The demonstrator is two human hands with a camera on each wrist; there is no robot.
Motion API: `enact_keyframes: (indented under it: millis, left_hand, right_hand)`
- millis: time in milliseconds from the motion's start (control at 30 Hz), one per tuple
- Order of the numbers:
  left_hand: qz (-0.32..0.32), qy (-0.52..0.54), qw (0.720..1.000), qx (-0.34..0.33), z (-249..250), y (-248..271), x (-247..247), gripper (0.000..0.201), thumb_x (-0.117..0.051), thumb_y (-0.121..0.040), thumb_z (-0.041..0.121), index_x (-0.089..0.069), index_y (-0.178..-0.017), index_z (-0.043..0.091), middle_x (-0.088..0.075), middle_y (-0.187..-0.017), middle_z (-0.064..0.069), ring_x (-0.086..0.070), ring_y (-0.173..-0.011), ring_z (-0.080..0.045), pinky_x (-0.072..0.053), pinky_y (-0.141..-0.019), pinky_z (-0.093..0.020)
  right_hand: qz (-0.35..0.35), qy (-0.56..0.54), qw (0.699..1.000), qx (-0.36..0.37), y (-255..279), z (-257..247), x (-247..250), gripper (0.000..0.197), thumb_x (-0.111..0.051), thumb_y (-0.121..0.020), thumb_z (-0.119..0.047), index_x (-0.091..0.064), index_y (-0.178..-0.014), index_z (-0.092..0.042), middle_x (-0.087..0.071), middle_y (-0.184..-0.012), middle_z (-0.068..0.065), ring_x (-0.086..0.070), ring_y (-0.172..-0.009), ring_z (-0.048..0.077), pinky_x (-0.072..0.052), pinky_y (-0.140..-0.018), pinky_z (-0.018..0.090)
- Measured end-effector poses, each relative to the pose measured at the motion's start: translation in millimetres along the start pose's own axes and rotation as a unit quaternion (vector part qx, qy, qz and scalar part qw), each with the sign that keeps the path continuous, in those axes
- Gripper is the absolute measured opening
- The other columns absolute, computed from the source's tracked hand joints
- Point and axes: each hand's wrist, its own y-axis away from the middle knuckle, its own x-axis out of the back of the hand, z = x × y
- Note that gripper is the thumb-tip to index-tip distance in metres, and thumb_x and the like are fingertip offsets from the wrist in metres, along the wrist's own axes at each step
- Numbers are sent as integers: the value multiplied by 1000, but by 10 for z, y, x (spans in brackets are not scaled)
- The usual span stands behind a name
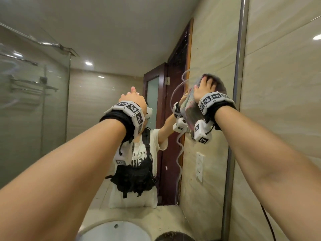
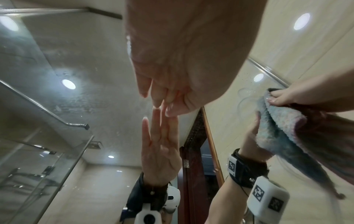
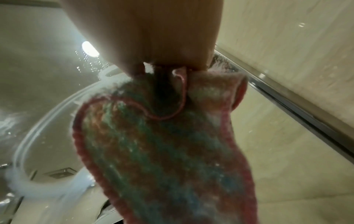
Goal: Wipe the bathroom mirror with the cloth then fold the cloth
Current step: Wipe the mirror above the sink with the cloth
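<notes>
The bathroom mirror fills the wall ahead, with its metal frame edge at the right. My right hand holds a bunched, multicoloured fluffy cloth with a pink hem and presses it against the glass close to that edge. The cloth hangs down below my palm, and my thumb lies on its fold. My left hand is raised to the left with straight fingers, whose tips touch the glass and meet their reflection. It holds nothing.
A curved wet streak and droplets mark the glass beside the cloth. A white sink and stone counter lie below. A beige tiled wall stands right of the frame. The mirror reflects a glass shower screen and a dark door.
</notes>
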Motion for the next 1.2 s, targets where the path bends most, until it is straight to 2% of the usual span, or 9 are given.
enact_keyframes:
  millis: [233,367,533,700,800,900,1033,1133,1200]
  left_hand:
    - [8,-13,1000,11,79,-101,-79,47,-41,-93,29,-45,-135,8,-19,-153,-15,-38,-129,-29,-38,-101,-38]
    - [8,-21,1000,12,102,-80,-3,42,-43,-93,28,-51,-129,8,-19,-153,-20,-46,-122,-31,-46,-90,-36]
    - [24,-27,999,13,86,-77,-73,47,-47,-91,25,-45,-135,11,-13,-155,-16,-36,-133,-28,-43,-96,-36]
    - [33,-39,999,16,102,-80,-95,46,-46,-92,22,-44,-137,14,-13,-155,-15,-36,-133,-27,-44,-94,-36]
    - [38,-44,998,14,84,-78,-124,46,-44,-92,24,-44,-137,17,-15,-154,-14,-35,-133,-27,-44,-94,-36]
    - [24,-40,999,12,64,-89,-133,53,-47,-90,24,-38,-141,14,-11,-156,-14,-34,-134,-28,-43,-98,-39]
    - [26,-43,999,11,48,-99,-151,57,-52,-89,26,-37,-142,13,-8,-156,-12,-31,-136,-27,-42,-99,-39]
    - [37,-46,998,22,69,-106,-172,57,-49,-90,26,-35,-143,12,-9,-157,-12,-30,-137,-26,-43,-98,-38]
    - [47,-47,998,23,79,-119,-191,55,-44,-91,25,-34,-143,12,-10,-157,-14,-31,-137,-28,-43,-98,-39]
  right_hand:
    - [39,17,998,37,-138,-86,-55,57,-30,-100,-33,-11,-150,-11,-8,-157,13,-5,-145,34,-13,-116,53]
    - [35,46,990,130,-163,-202,-42,57,-29,-100,-32,-10,-150,-12,-7,-158,12,-4,-145,36,-11,-116,55]
    - [-15,104,946,305,147,-381,-231,61,-28,-99,-33,-2,-150,-15,5,-159,10,11,-145,34,5,-116,52]
    - [-60,66,938,335,368,-372,-384,59,-27,-100,-32,2,-151,-19,9,-159,4,12,-146,26,1,-117,51]
    - [-63,44,948,309,306,-357,-292,60,-27,-99,-31,1,-151,-20,8,-159,4,4,-147,26,-5,-116,49]
    - [-87,-7,981,172,130,-221,-116,61,-27,-101,-32,5,-150,-17,10,-159,8,0,-146,33,-5,-117,48]
    - [-39,29,999,18,43,239,-63,63,-27,-101,-37,1,-150,-10,4,-158,14,0,-145,36,-2,-117,44]
    - [-28,43,998,-24,109,471,-145,66,-32,-99,-38,-2,-150,-7,-3,-157,17,-6,-144,38,-9,-115,49]
    - [-15,93,995,-26,155,491,-141,65,-34,-99,-40,-11,-148,-5,-16,-154,19,-20,-140,39,-20,-112,49]
